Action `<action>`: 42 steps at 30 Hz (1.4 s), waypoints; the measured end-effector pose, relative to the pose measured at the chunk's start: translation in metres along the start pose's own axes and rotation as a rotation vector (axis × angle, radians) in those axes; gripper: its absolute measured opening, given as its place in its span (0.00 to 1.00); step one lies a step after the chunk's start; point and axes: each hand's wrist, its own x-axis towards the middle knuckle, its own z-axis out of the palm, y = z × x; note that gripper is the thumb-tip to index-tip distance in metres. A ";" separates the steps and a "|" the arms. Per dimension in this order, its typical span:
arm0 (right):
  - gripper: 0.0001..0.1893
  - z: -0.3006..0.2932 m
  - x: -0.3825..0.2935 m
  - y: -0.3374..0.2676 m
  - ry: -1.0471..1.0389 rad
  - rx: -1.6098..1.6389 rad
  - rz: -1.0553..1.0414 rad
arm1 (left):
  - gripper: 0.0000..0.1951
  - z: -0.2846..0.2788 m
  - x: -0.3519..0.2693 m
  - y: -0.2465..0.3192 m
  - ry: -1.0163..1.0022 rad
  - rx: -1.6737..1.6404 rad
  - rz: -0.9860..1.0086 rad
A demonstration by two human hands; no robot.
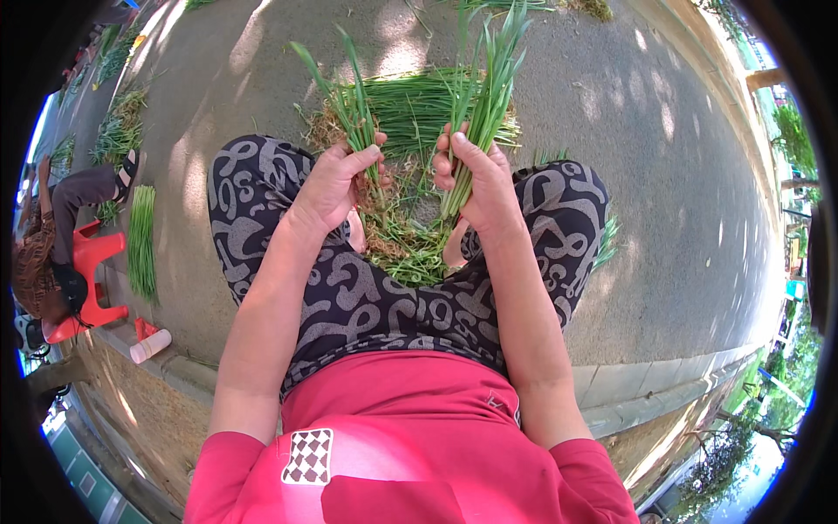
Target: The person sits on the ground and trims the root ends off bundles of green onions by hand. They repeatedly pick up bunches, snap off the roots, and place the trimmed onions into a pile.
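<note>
My left hand (337, 177) grips a small bunch of green stalks (357, 114) with brown, withered bits among their lower ends. In my right hand (481, 173) is a fuller bunch of long green leafy stalks (491, 98), their pale cut-looking ends pointing down towards me. Both bunches stand up from the hands, apart from each other. Beyond them a broad heap of green stalks (419, 105) lies crosswise on the pavement. Between my feet spreads a litter of green and brown trimmings (409, 252).
At left another person (78, 196) is beside a red plastic stool (98, 275). A neat bundle of green stalks (142, 242) lies near it, with a pale cylindrical container (150, 346) by the kerb (180, 367). More greens (121, 124) lie farther up the left side. Another bunch (606, 242) shows past my right knee.
</note>
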 end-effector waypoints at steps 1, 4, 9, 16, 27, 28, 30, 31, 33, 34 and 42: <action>0.06 -0.001 0.000 0.000 -0.014 -0.001 -0.001 | 0.12 0.002 -0.001 0.000 0.008 -0.006 0.019; 0.06 -0.001 0.000 0.000 -0.030 -0.032 -0.014 | 0.11 -0.002 0.002 -0.002 -0.004 0.006 0.043; 0.06 0.004 -0.006 -0.001 -0.011 -0.143 -0.030 | 0.11 -0.002 0.001 -0.001 0.008 0.013 0.038; 0.08 0.006 -0.007 0.004 0.111 -0.336 -0.028 | 0.13 0.001 0.000 0.001 -0.015 0.053 0.049; 0.08 0.014 -0.007 0.024 0.028 -0.484 0.024 | 0.17 0.002 -0.002 0.002 -0.066 0.221 0.017; 0.10 0.014 -0.007 0.025 0.029 -0.499 0.024 | 0.18 0.005 -0.002 0.002 -0.075 0.266 0.028; 0.10 0.016 -0.008 0.023 0.031 -0.526 0.024 | 0.18 0.011 -0.004 0.002 -0.092 0.356 0.049; 0.10 0.016 -0.008 0.023 0.032 -0.539 0.025 | 0.18 0.013 -0.006 0.003 -0.106 0.368 0.063; 0.10 0.013 -0.006 0.023 0.030 -0.484 0.038 | 0.18 0.014 -0.007 0.003 -0.137 0.390 0.091; 0.09 0.012 -0.006 0.023 0.028 -0.456 0.045 | 0.18 0.013 -0.007 0.002 -0.108 0.390 0.082; 0.06 0.000 0.000 0.008 0.181 -0.315 -0.042 | 0.12 -0.003 0.003 0.001 0.148 0.202 0.125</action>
